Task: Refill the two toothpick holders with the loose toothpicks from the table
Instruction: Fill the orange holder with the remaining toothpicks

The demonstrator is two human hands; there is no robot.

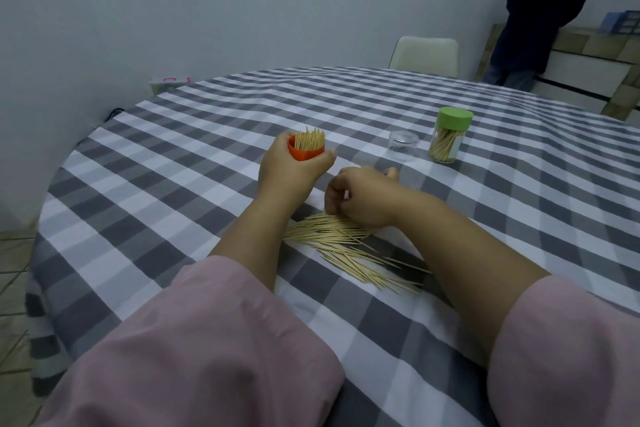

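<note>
My left hand (pixel 287 173) grips an orange toothpick holder (pixel 306 151) held just above the table, packed with upright toothpicks. My right hand (pixel 360 198) lies to its right with fingers curled down onto the top of the loose toothpick pile (pixel 349 246); whether it pinches any is hidden by the fingers. The pile spreads over the checked cloth between my forearms. A second holder (pixel 450 137), clear with a green lid on, stands at the right and holds toothpicks. A small clear cap (pixel 402 144) sits just left of it.
The round table (pixel 207 135) wears a grey and white checked cloth. A pale chair (pixel 424 54) stands behind its far edge. A person in dark clothes (pixel 540 10) stands at the back right by a counter. Several toothpicks lie on the floor at the lower left.
</note>
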